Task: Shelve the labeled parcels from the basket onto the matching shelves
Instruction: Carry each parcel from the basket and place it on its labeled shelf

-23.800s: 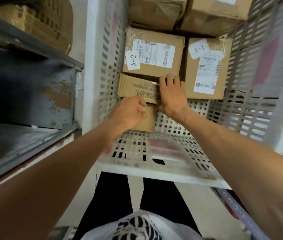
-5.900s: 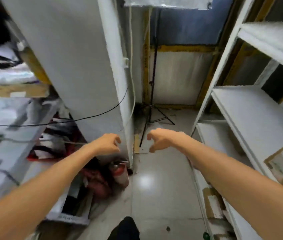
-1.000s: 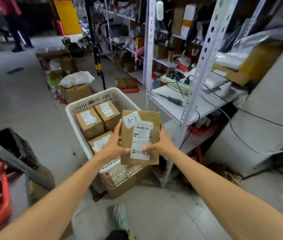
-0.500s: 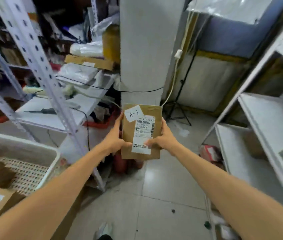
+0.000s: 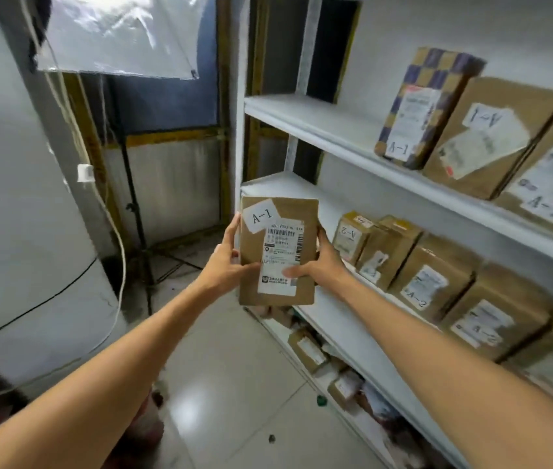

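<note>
Parcel A-1 (image 5: 276, 252), a flat brown cardboard box with a handwritten "A-1" tag and a barcode label, was held upright in the air in front of the left end of the white shelving unit (image 5: 336, 143). The left grip (image 5: 226, 262) clasped the parcel's left edge, with fingers running up that edge and the thumb on the front. The right grip (image 5: 319, 265) clasped the right edge, its thumb lying across the label.

On the unit's upper shelf stood a checkered box (image 5: 427, 106) and two brown parcels (image 5: 491, 137), all tagged A-1. On the shelf below stood a row of A-2 parcels (image 5: 434, 275). Smaller parcels (image 5: 309, 350) lay on the unit's lowest board. Left of the unit, a black light stand (image 5: 136, 214) stood on the tiled floor (image 5: 234, 384).
</note>
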